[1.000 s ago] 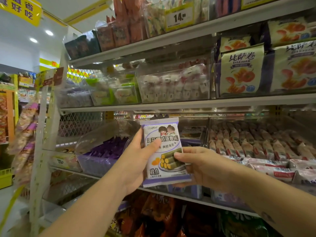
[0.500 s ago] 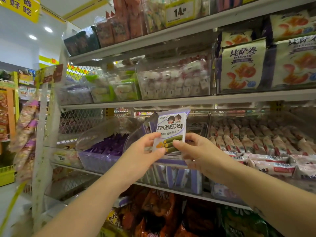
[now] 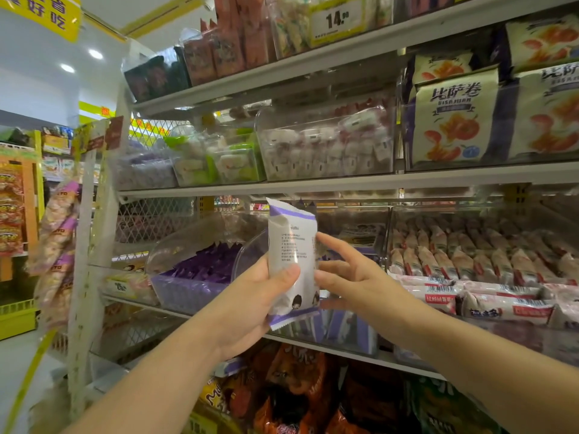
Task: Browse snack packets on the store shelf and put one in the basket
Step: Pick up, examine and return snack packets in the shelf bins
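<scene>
The snack packet (image 3: 293,261) is white to pale grey, with a purple band at its top and another at its bottom. Small dark print runs down its middle, and dark-haired cartoon heads sit near the lower band. The small packets (image 3: 203,264) in the clear bin at its left are deep purple. The packets at the right (image 3: 463,261) are pale pink with red marks. The big bags (image 3: 454,120) above are cream with orange-red swirls. The price tag (image 3: 336,21) is white with black digits and a yellow frame. The hanging sign (image 3: 40,10) is yellow with red characters.
</scene>
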### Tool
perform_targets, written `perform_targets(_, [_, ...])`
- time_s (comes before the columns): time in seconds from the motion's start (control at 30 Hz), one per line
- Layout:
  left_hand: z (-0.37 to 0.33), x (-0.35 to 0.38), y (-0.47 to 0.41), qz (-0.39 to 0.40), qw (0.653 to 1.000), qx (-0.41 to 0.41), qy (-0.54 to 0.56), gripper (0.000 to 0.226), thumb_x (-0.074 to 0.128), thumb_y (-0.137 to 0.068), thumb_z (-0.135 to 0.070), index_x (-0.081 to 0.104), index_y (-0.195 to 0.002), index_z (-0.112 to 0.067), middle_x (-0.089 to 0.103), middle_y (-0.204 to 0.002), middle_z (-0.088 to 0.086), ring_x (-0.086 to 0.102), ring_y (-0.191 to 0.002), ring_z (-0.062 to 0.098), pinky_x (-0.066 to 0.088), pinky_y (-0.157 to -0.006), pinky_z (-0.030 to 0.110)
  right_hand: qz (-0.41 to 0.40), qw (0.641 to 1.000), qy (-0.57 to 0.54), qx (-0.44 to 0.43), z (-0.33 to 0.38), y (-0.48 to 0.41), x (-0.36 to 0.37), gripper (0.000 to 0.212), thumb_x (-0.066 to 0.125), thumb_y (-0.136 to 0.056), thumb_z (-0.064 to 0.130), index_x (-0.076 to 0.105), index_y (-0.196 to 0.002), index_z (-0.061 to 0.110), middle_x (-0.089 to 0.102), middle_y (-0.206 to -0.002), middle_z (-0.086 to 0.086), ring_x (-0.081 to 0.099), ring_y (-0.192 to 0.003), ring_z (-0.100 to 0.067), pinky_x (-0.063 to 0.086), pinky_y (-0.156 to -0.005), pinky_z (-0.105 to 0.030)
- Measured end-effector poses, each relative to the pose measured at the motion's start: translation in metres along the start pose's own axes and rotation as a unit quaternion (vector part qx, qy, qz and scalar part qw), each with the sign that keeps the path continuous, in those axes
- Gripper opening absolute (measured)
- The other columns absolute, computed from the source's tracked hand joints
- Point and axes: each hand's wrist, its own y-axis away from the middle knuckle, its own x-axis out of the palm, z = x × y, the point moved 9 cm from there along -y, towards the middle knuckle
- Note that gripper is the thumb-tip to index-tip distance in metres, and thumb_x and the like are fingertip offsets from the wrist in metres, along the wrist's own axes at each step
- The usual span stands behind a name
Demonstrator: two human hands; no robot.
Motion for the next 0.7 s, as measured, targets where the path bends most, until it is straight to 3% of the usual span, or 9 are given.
perform_targets(0.1, [0.003,0.003,0.001,0.031,0.999,0.001,0.033,0.05,0.053,-0.093,-0.024,0.04,-0.141,-0.031,0.058,-0.136,0.002,0.055,-0.125,0.025,0.046,-0.103,0.045,-0.038,0.998,-0.043,-0.015,0.002,-0.004,-0.013,0.053,0.062,-0.091,0.016,0.044,-0.134,0.041,0.07,-0.111,0.003,0.069,-0.098,-0.013,0.058,-0.085,-0.041])
perform_targets(0.27, [0.014,-0.002,0.003,0.052,0.997,-0.017,0.052,0.054,0.058,-0.091,-0.022,0.041,-0.14,-0.038,0.057,-0.137,0.002,0.054,-0.127,0.025,0.046,-0.102,0.051,-0.043,0.995,-0.079,-0.04,0.012,-0.008,-0.025,0.036,0.063,-0.087,0.019,0.053,-0.121,0.026,0.074,-0.102,0.002,0.071,-0.094,-0.014,0.058,-0.069,-0.029])
perform_targets(0.33, [0.015,-0.015,0.002,-0.022,0.998,0.002,-0.063,0.054,0.056,-0.094,-0.024,0.037,-0.138,-0.049,0.063,-0.128,-0.007,0.061,-0.118,0.017,0.051,-0.096,0.048,-0.045,0.997,-0.008,-0.066,0.019,-0.007,-0.025,0.034,0.065,-0.086,0.022,0.053,-0.116,0.031,0.073,-0.103,0.004,0.071,-0.095,-0.013,0.059,-0.072,-0.032])
perform_targets(0.4, [0.003,-0.025,0.003,-0.119,0.969,0.048,-0.21,0.061,0.054,-0.097,-0.022,0.03,-0.135,-0.061,0.061,-0.124,-0.013,0.065,-0.108,0.009,0.055,-0.091,0.041,-0.048,0.994,0.042,-0.093,0.025,-0.005,-0.024,0.031,0.066,-0.087,0.021,0.053,-0.111,0.035,0.072,-0.102,0.006,0.071,-0.092,-0.011,0.059,-0.068,-0.029])
perform_targets(0.47, [-0.011,-0.023,0.005,-0.174,0.946,0.101,-0.254,0.066,0.054,-0.097,-0.018,0.025,-0.13,-0.068,0.054,-0.127,-0.014,0.062,-0.109,0.004,0.056,-0.09,0.035,-0.048,0.991,0.058,-0.11,0.027,-0.003,-0.02,0.032,0.065,-0.087,0.02,0.053,-0.11,0.038,0.071,-0.099,0.007,0.071,-0.089,-0.009,0.058,-0.063,-0.024])
perform_targets(0.6, [-0.022,-0.015,0.007,-0.192,0.912,0.135,-0.336,0.059,0.056,-0.094,-0.034,0.027,-0.142,-0.052,0.04,-0.123,-0.033,0.047,-0.118,-0.005,0.053,-0.09,0.025,-0.057,0.987,0.088,-0.12,0.029,-0.001,-0.016,0.035,0.069,-0.084,0.025,0.054,-0.109,0.044,0.071,-0.098,0.007,0.072,-0.086,-0.01,0.06,-0.063,-0.028])
perform_targets(0.7, [-0.019,-0.012,0.005,-0.177,0.923,0.107,-0.324,0.067,0.064,-0.087,-0.043,0.03,-0.145,-0.044,0.039,-0.123,-0.034,0.047,-0.119,-0.004,0.053,-0.092,0.025,-0.067,0.984,0.115,-0.119,0.031,-0.001,-0.015,0.039,0.071,-0.081,0.029,0.054,-0.114,0.043,0.071,-0.098,0.007,0.072,-0.085,-0.01,0.061,-0.067,-0.034])
